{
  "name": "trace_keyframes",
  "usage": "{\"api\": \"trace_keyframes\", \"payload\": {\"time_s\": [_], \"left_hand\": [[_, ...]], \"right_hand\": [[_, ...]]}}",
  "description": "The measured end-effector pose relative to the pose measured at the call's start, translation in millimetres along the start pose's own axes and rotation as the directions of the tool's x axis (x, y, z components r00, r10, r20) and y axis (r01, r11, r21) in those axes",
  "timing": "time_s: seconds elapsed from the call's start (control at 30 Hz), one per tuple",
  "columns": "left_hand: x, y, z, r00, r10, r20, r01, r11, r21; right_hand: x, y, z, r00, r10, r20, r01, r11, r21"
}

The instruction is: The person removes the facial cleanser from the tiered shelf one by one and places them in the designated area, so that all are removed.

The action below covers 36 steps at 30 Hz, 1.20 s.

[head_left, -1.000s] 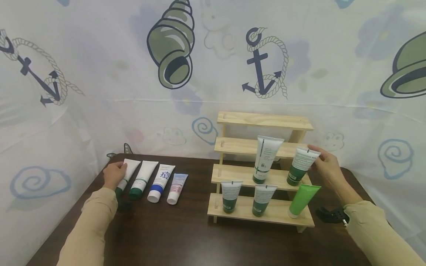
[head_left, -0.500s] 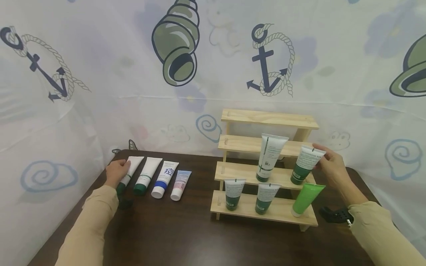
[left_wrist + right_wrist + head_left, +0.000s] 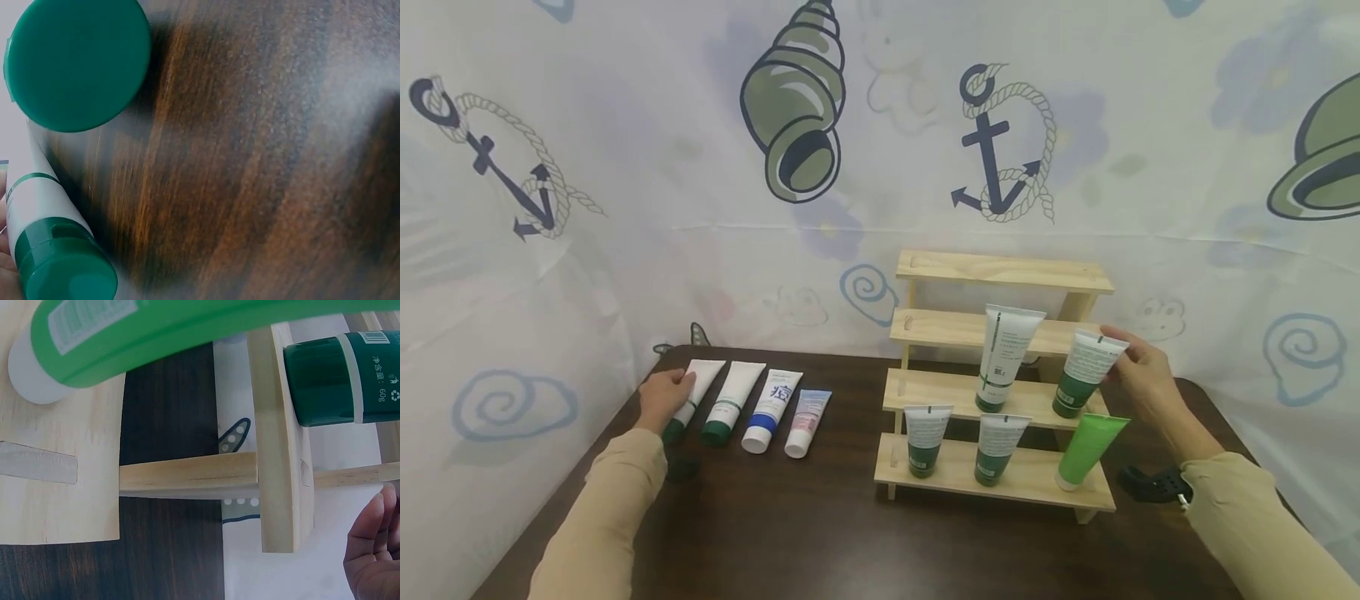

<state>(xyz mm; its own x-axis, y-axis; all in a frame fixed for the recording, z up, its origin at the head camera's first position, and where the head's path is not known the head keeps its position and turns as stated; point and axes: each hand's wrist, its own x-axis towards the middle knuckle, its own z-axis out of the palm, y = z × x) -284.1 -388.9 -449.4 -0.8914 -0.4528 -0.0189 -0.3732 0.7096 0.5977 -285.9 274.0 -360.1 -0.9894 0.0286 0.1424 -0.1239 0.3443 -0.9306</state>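
At the left of the table, my left hand (image 3: 664,397) pinches the upper end of the leftmost white tube (image 3: 698,385), which has a green cap. In the left wrist view its fingers (image 3: 5,250) show beside this tube's white body (image 3: 47,203). A similar tube (image 3: 735,387) lies just to its right, its green cap (image 3: 78,65) large in that view. My right hand (image 3: 1142,375) pinches the top end of a white-and-green tube (image 3: 1082,379) standing cap-down on the second step of the wooden rack (image 3: 1000,267). That tube's green cap (image 3: 319,381) sits at the step in the right wrist view.
A blue-capped tube (image 3: 772,404) and a smaller pink-and-blue tube (image 3: 808,421) lie beside the left pair. On the rack stand a tall white tube (image 3: 1009,346), two small white-and-green tubes (image 3: 927,429) and a green tube (image 3: 1088,446). A patterned cloth (image 3: 880,167) hangs behind.
The head view has shifted slightly. Both hands keep their places at the same tubes, and the tubes stay where they were.
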Motion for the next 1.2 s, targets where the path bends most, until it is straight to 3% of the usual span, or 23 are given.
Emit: {"api": "trace_keyframes", "payload": {"time_s": [0.1,0.33,0.57,0.83,0.93,1.07,1.2], "left_hand": [[0.0,0.4,-0.8,1.0,0.008,0.006,-0.008,1.0,0.017],[-2.8,7.7,-13.7,0.991,0.131,0.015,-0.132,0.986,0.103],[-16.5,43.5,-26.9,0.982,0.183,-0.047,-0.186,0.981,-0.052],[-49.7,109.1,-19.8,0.97,0.237,-0.045,-0.239,0.921,-0.306],[-65.6,136.6,-14.5,0.942,0.335,-0.01,-0.315,0.874,-0.37],[-92.4,171.3,-5.6,0.864,0.495,0.087,-0.407,0.791,-0.456],[-119.0,201.3,5.4,0.801,0.582,0.141,-0.438,0.73,-0.524]], "right_hand": [[-0.2,0,0,1.0,-0.004,0.003,0.004,1.0,0.006],[-1.2,1,0,1.0,-0.021,0.015,0.021,1.0,0.002],[2.4,0,1,1.0,-0.012,0.012,0.013,1.0,-0.025],[3.4,-4,-1,1.0,-0.005,0.006,0.005,1.0,-0.012],[3.8,-5,-1,1.0,-0.008,0.008,0.008,1.0,0.001],[2.1,-4,-2,1.0,0.006,-0.002,-0.006,1.0,-0.004],[0.4,-2,-1,1.0,0.006,0.007,-0.006,1.0,0.014]]}}
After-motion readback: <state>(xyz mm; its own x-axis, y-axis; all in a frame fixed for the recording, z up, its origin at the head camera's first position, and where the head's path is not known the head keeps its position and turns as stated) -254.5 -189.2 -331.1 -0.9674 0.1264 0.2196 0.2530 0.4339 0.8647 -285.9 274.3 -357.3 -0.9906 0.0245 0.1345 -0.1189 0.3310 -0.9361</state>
